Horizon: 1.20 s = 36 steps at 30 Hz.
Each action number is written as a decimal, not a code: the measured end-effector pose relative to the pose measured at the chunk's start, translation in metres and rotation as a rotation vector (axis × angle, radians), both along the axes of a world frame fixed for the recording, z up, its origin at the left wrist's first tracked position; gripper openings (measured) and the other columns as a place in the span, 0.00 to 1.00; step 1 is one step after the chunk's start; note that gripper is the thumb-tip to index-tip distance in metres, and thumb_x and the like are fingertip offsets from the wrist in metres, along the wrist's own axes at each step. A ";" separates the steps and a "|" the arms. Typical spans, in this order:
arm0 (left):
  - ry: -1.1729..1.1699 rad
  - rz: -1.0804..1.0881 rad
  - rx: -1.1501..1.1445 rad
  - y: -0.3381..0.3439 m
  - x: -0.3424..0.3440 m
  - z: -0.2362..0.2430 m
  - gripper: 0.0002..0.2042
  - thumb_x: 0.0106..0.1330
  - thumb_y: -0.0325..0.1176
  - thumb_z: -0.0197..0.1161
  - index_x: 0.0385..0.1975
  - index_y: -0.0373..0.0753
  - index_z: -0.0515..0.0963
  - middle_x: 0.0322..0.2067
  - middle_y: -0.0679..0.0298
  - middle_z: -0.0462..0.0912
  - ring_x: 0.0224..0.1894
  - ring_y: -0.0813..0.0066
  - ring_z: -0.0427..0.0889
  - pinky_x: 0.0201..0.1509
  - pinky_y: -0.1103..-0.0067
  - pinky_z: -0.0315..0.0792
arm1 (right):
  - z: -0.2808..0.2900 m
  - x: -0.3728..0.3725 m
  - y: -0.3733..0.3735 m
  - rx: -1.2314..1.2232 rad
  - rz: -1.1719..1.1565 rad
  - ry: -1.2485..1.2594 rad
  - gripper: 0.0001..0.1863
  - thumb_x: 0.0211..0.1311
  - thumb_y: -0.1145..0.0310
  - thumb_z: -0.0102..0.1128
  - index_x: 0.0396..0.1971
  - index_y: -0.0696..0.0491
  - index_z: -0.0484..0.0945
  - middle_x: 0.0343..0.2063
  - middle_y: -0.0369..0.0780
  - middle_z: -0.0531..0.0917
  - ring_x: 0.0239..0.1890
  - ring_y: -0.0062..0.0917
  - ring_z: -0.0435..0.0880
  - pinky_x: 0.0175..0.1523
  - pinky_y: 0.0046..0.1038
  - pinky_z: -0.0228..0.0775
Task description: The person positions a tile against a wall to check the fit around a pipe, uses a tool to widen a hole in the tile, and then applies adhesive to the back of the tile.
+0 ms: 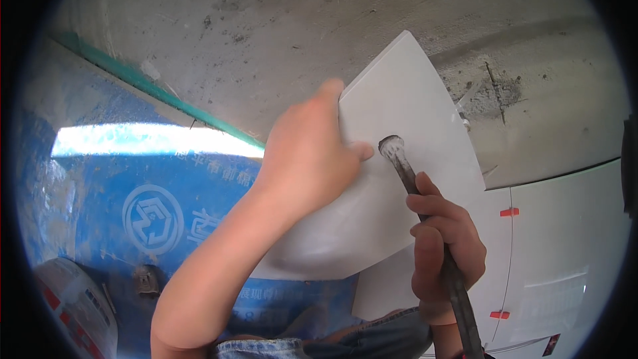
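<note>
A white tile (405, 86) stands tilted in front of me, its upper corner toward the bare concrete. My left hand (316, 146) grips the tile's left edge, thumb on the face and fingers behind, partly hidden. My right hand (448, 242) is wrapped around a long dark rod-shaped tool (455, 292). The tool's rounded, whitish, worn end is over the tile's face, close to my left thumb; I cannot tell whether it touches. Its lower part runs out of view at the bottom.
Rough grey concrete (266, 33) spans the far side, with a broken patch (495, 96) at right. Pale tiles (558, 246) with red clips (509, 212) lie at right. Blue printed sheeting (100, 206) covers the left. A white and red bag (76, 306) sits at lower left.
</note>
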<state>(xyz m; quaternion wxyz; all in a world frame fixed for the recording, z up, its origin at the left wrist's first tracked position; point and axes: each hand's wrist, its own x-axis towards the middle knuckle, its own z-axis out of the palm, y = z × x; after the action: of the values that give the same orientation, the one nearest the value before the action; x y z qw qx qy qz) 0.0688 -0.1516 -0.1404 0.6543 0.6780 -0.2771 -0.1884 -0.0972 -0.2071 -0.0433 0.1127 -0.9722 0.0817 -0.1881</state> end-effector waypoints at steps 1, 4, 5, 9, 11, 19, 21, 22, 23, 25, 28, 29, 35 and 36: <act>-0.003 -0.003 -0.009 0.000 0.001 0.002 0.23 0.49 0.30 0.74 0.43 0.30 0.73 0.31 0.49 0.81 0.36 0.57 0.82 0.41 0.68 0.74 | 0.004 -0.004 -0.001 -0.009 -0.003 -0.003 0.20 0.72 0.61 0.45 0.22 0.59 0.68 0.38 0.52 0.81 0.53 0.49 0.80 0.58 0.44 0.72; -0.008 -0.002 0.017 0.002 -0.002 0.001 0.23 0.49 0.30 0.74 0.44 0.30 0.73 0.32 0.48 0.81 0.36 0.57 0.82 0.42 0.69 0.74 | 0.010 -0.019 -0.011 0.002 0.010 -0.236 0.16 0.70 0.65 0.50 0.25 0.61 0.73 0.37 0.53 0.82 0.48 0.51 0.82 0.56 0.46 0.75; -0.003 -0.006 0.020 0.001 -0.001 0.002 0.23 0.49 0.30 0.74 0.44 0.30 0.73 0.32 0.48 0.81 0.36 0.57 0.82 0.43 0.69 0.74 | 0.011 -0.020 -0.009 -0.029 -0.029 -0.277 0.19 0.71 0.60 0.50 0.24 0.60 0.73 0.36 0.53 0.82 0.48 0.51 0.82 0.56 0.46 0.75; 0.035 -0.016 0.016 0.002 -0.002 0.006 0.24 0.50 0.30 0.74 0.46 0.30 0.73 0.33 0.48 0.82 0.37 0.57 0.82 0.44 0.69 0.74 | 0.014 -0.021 -0.003 0.036 0.002 -0.223 0.17 0.70 0.63 0.53 0.25 0.60 0.73 0.37 0.52 0.82 0.50 0.50 0.81 0.56 0.45 0.75; 0.017 -0.005 0.005 0.001 -0.002 0.004 0.25 0.50 0.30 0.73 0.47 0.30 0.73 0.34 0.49 0.82 0.37 0.57 0.82 0.44 0.69 0.74 | 0.012 -0.013 0.002 0.020 -0.041 -0.062 0.21 0.73 0.58 0.45 0.21 0.57 0.67 0.39 0.50 0.81 0.54 0.47 0.79 0.59 0.45 0.71; 0.000 0.027 0.009 0.000 -0.003 0.004 0.26 0.49 0.30 0.73 0.49 0.30 0.73 0.38 0.48 0.82 0.41 0.57 0.83 0.48 0.70 0.75 | 0.000 -0.003 -0.011 0.108 0.037 -0.051 0.16 0.70 0.63 0.51 0.25 0.59 0.72 0.40 0.51 0.83 0.53 0.45 0.80 0.58 0.40 0.72; 0.029 -0.009 0.052 0.003 -0.001 0.009 0.26 0.49 0.30 0.74 0.49 0.30 0.73 0.39 0.47 0.82 0.42 0.57 0.83 0.49 0.70 0.74 | 0.004 -0.007 -0.012 0.101 0.082 -0.048 0.15 0.69 0.65 0.52 0.26 0.60 0.73 0.40 0.51 0.83 0.54 0.45 0.80 0.58 0.41 0.73; 0.023 -0.011 0.050 0.003 0.000 0.010 0.26 0.49 0.30 0.74 0.49 0.30 0.73 0.39 0.47 0.82 0.42 0.57 0.83 0.49 0.70 0.74 | 0.010 -0.010 -0.012 0.080 0.122 -0.045 0.08 0.65 0.72 0.55 0.28 0.61 0.74 0.41 0.53 0.82 0.53 0.45 0.81 0.57 0.39 0.74; 0.029 -0.005 0.052 0.002 -0.001 0.010 0.26 0.49 0.29 0.74 0.49 0.30 0.73 0.39 0.48 0.82 0.42 0.58 0.82 0.49 0.70 0.74 | 0.012 -0.013 -0.012 0.066 0.158 -0.043 0.02 0.62 0.80 0.57 0.31 0.62 0.75 0.41 0.54 0.82 0.52 0.45 0.81 0.57 0.37 0.75; 0.030 -0.012 0.057 0.000 -0.002 0.007 0.26 0.49 0.28 0.74 0.49 0.30 0.73 0.39 0.49 0.82 0.42 0.58 0.82 0.49 0.70 0.74 | 0.003 -0.006 -0.012 0.094 0.093 -0.054 0.09 0.65 0.72 0.54 0.27 0.61 0.73 0.39 0.53 0.82 0.52 0.46 0.81 0.57 0.40 0.74; 0.087 -0.066 0.016 -0.003 -0.001 0.009 0.26 0.48 0.27 0.75 0.49 0.30 0.73 0.39 0.50 0.82 0.43 0.61 0.82 0.49 0.70 0.74 | 0.018 -0.014 -0.016 0.084 0.030 -0.140 0.17 0.70 0.64 0.48 0.23 0.59 0.70 0.36 0.53 0.81 0.50 0.46 0.81 0.57 0.43 0.73; 0.067 -0.029 0.029 0.005 0.001 0.012 0.26 0.48 0.26 0.75 0.48 0.31 0.73 0.39 0.51 0.82 0.42 0.62 0.82 0.48 0.70 0.75 | 0.026 -0.019 -0.018 0.092 0.062 -0.213 0.18 0.70 0.64 0.46 0.22 0.59 0.69 0.34 0.53 0.81 0.49 0.46 0.82 0.58 0.44 0.72; -0.003 -0.003 -0.044 -0.005 -0.009 0.012 0.23 0.49 0.27 0.75 0.43 0.31 0.71 0.31 0.53 0.82 0.34 0.63 0.82 0.42 0.73 0.74 | 0.074 -0.111 -0.067 0.239 -0.423 -0.375 0.21 0.69 0.65 0.51 0.16 0.61 0.69 0.23 0.45 0.79 0.36 0.35 0.84 0.45 0.36 0.76; -0.034 0.035 -0.092 -0.008 -0.012 0.007 0.24 0.50 0.27 0.75 0.44 0.31 0.70 0.33 0.53 0.82 0.37 0.64 0.82 0.44 0.73 0.74 | 0.061 -0.146 -0.086 0.361 -0.506 -0.376 0.21 0.69 0.65 0.51 0.15 0.59 0.69 0.19 0.43 0.78 0.30 0.32 0.83 0.40 0.35 0.76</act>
<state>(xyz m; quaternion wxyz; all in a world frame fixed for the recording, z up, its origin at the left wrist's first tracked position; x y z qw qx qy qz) 0.0571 -0.1591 -0.1338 0.6831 0.6551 -0.2847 -0.1523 -0.2429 -0.2933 0.0176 0.2453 -0.8340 0.3295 -0.3683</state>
